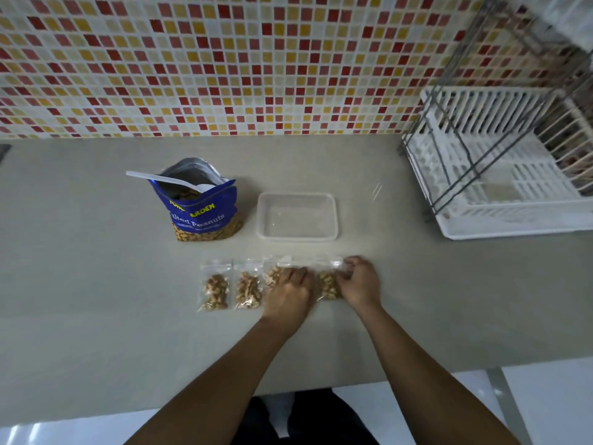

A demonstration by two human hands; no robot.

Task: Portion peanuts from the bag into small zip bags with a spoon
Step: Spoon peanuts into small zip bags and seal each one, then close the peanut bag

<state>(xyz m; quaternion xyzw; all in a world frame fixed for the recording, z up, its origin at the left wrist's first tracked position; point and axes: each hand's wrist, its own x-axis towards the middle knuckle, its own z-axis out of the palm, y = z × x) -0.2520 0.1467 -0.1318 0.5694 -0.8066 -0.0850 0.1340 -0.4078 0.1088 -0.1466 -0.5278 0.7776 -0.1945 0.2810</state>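
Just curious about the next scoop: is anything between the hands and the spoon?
Nothing visible. The spoon rests across the peanut bag's open mouth, up-left of the left hand and right hand, both holding a zip bag; bare counter lies between. The clear container stands aside.

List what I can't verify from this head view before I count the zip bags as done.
Third zip bag: head view, left hand covers most of it; seal unseen.
Fourth zip bag: right hand hides its zip corner; closed or not, unclear.
Dish rack: cut off by the right edge.
Peanut bag: front wall hides its fill level.
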